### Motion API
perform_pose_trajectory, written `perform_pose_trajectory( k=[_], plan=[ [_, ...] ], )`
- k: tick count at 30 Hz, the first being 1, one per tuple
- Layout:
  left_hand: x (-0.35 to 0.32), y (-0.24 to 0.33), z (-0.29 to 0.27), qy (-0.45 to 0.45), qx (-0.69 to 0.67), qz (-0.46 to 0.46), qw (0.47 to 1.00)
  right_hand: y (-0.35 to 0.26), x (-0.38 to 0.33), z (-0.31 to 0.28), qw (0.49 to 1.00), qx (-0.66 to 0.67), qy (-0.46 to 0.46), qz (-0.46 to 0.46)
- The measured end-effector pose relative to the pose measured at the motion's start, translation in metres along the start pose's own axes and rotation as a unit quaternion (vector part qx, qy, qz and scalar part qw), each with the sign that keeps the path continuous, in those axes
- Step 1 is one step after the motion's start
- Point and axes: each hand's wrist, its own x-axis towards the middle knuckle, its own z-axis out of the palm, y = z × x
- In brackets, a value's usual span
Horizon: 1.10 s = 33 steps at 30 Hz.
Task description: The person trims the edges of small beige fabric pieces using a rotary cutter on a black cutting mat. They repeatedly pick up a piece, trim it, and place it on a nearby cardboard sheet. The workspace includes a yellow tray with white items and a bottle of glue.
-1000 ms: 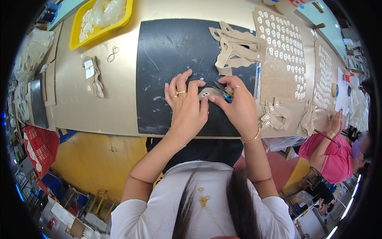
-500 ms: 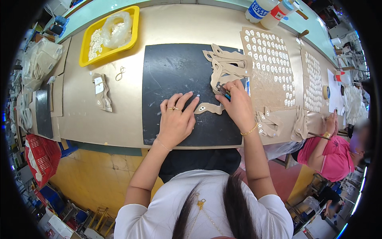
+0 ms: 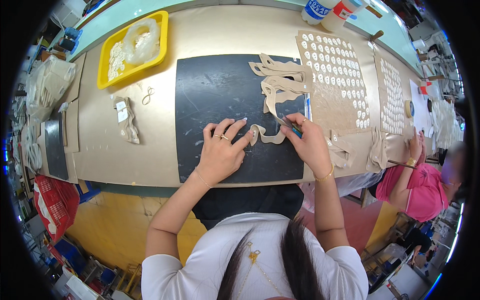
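My left hand [image 3: 223,152] lies over the black mat [image 3: 215,95], fingers spread, with a fingertip at the raised end of a short, wavy beige strip [image 3: 272,139]. The strip curls across to my right hand [image 3: 309,142]. My right hand is closed on a small tool with a blue-green handle [image 3: 296,131], its exact kind partly hidden by the fingers. The tool's tip is by the lower end of a longer beige strip [image 3: 270,100], which hangs out from a stack of wavy beige strips [image 3: 285,75] at the mat's far right.
A yellow tray [image 3: 104,62] with white pieces and a plastic bag stands far left. A banded bundle [image 3: 126,120] lies left of the mat. Rows of small white pieces cover a brown sheet [image 3: 325,92] on the right. Bottles [image 3: 316,11] stand behind; a person in pink [image 3: 411,192] works at far right.
My left index finger has come onto the short strip's end, which now stands up and curls. My right hand has moved slightly down and right, and a longer strip reaches out from the stack toward it.
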Motion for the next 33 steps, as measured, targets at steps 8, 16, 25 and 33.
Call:
perform_pose_trajectory(
  k=[8,16,25,33],
  plan=[
    [0.000,0.002,0.000,0.009,0.016,0.002,1.000,0.005,0.010,0.006,0.999,0.009,0.023,-0.024],
    [0.006,-0.002,0.003,0.009,-0.019,-0.010,1.000,0.007,0.016,0.009,1.000,0.021,0.020,0.004],
    [0.004,-0.005,-0.001,-0.014,-0.063,0.035,0.997,0.012,0.005,0.012,0.999,0.039,0.027,-0.009],
    [0.006,-0.004,-0.012,-0.068,-0.141,0.105,0.982,0.001,-0.016,-0.005,0.996,0.072,-0.004,0.055]
  ],
)
